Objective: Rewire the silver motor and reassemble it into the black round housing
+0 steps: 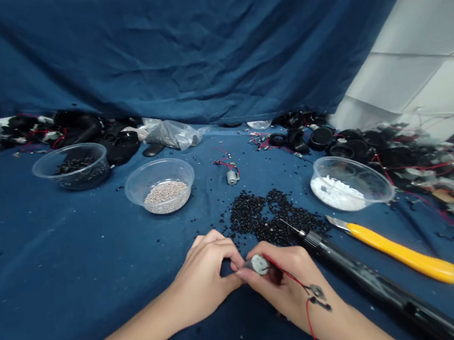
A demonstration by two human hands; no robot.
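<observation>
Small DC motor (259, 264) at six o'clock, pinched between the fingertips of left hand (203, 275) and right hand (289, 293), over blue cloth (52, 269); black plastic pellets (271, 214) at twelve, white wall panels (420, 50) at two.

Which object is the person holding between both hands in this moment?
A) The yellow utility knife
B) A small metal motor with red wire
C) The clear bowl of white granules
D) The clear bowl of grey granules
B. The small metal motor sits between the fingers of the left hand and right hand, with its red wire running across the right hand.
</observation>
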